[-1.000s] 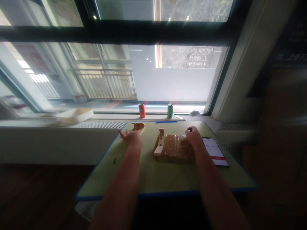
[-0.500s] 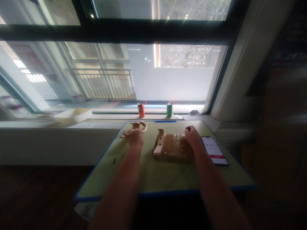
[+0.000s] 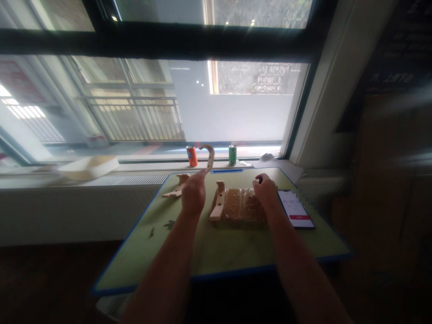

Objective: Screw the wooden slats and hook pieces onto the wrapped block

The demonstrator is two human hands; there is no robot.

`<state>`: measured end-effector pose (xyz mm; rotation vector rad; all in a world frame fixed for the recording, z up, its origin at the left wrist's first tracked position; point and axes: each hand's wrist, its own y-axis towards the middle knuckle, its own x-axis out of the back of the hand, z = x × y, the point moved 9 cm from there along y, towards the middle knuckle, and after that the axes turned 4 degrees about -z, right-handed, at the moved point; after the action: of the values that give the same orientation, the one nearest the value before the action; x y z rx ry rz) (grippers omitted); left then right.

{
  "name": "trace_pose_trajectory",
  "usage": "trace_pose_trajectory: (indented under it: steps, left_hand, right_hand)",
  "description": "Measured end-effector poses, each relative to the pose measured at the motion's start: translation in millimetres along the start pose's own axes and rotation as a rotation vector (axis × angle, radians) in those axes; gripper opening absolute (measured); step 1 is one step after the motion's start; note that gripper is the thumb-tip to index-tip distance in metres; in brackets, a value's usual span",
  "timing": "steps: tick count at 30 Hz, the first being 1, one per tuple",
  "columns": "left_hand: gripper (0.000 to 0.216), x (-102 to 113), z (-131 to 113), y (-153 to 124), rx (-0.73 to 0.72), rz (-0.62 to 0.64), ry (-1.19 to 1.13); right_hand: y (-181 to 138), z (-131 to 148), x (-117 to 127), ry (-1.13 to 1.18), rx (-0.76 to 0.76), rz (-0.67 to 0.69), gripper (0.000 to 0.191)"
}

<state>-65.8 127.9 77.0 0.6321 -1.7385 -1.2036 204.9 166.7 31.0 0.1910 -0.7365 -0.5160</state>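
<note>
left hand (image 3: 193, 195) pinching curved wooden piece (image 3: 209, 157) at its straight lower end, holding it above far edge of table (image 3: 219, 252) | piece seeming light, stiff, thin | right hand (image 3: 266, 194) resting on wrapped board (image 3: 238, 207), finger state unclear

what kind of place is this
Probably an indoor work spot beside a big window: a small green table with wooden parts and a phone, an orange can and a green can on the sill.

Head view, forward-down over table (image 3: 236, 252), facing window (image 3: 189, 108).
</note>
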Motion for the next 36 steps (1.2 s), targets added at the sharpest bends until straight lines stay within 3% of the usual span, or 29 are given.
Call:
trace_pose_trajectory:
  steps: [7, 15, 20, 29, 32, 34, 36]
  left_hand:
    - [0.026, 11, -30, 7, 0.014, 0.012, -0.210]
    - [0.021, 18, -52, 9, 0.015, 0.059, -0.500]
    - [0.018, 10, -62, 8, 0.024, 0.181, -0.693]
    - [0.040, -19, -66, -9, 0.366, 0.522, -1.090]
    - [0.039, -21, -47, -8, 0.542, 0.414, -1.227]
    - [0.036, -18, -25, -6, 0.636, 0.239, -1.156]
    - [0.040, -17, -11, -6, 0.676, 0.153, -1.021]
  right_hand:
    - [-5, 23, 0, 0.246, 0.089, 0.109, 0.021]
    - [-30, 52, -10, 0.597, 0.049, 0.360, 0.040]
    - [-34, 48, -18, 0.938, -0.172, 0.467, 0.040]
    - [-39, 36, -31, 0.908, -0.266, 0.542, 0.027]
    - [-45, 40, -35, 0.920, -0.282, 0.614, 0.026]
    - [-53, 48, -38, 0.921, -0.278, 0.696, 0.025]
    - [-65, 55, -40, 0.912, -0.282, 0.788, 0.024]
